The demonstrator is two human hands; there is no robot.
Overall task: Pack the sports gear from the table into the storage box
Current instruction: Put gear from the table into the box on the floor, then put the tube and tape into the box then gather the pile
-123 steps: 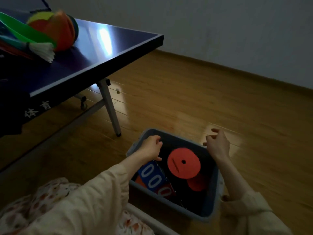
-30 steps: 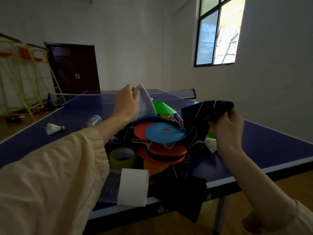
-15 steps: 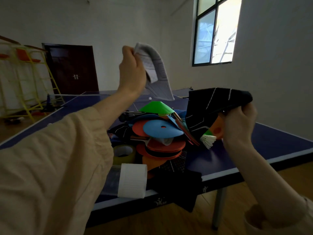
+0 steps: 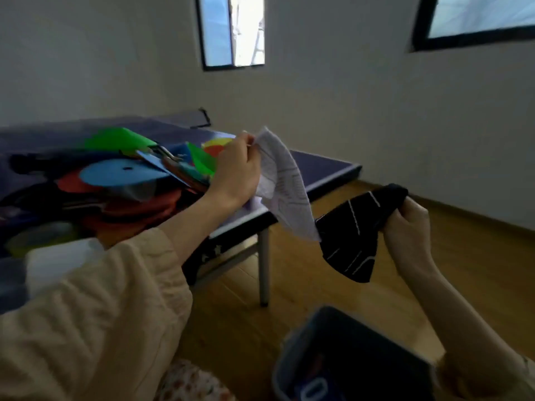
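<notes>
My left hand (image 4: 236, 172) grips a white patterned cloth (image 4: 285, 192) that hangs past the corner of the blue table (image 4: 321, 166). My right hand (image 4: 406, 224) grips a black cloth with white lines (image 4: 351, 241), held in the air over the wooden floor. Below my right arm the blue storage box (image 4: 292, 357) stands on the floor, a blue score card with white digits (image 4: 311, 392) showing inside it. On the table to the left lies a blurred pile of gear: a blue disc (image 4: 121, 172), red discs (image 4: 139, 206) and green pieces (image 4: 118, 138).
A table leg (image 4: 264, 264) stands between the table and the box. A white roll (image 4: 55, 261) and a roll of tape (image 4: 40, 235) lie near the table's front edge. Wooden floor spreads to the right, with a white wall and windows behind.
Both hands have swung right and down with their cloths, away from above the pile and off the table's edge. My view has turned right and down, so the storage box shows.
</notes>
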